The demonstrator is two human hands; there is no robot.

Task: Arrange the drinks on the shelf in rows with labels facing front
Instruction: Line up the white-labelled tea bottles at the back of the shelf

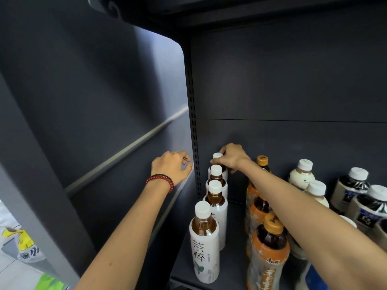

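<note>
Head cam, looking down: closest to the shelf point(230, 260) edge is a white-label tea bottle point(204, 245), label facing front, leading a straight row of four along the left side. Just right of that is a row of orange-label tea bottles point(269, 256), with cream milk tea bottles point(301, 177) and dark-label bottles point(351, 185) further right. The left hand point(173, 167), red bead bracelet point(160, 181) on the wrist, rests against the side panel point(104, 101), fingers loosely curled, holding nothing. At the back wall, the right hand point(232, 156) grips the cap of the rearmost tea bottle point(217, 156), which stands upright
</note>
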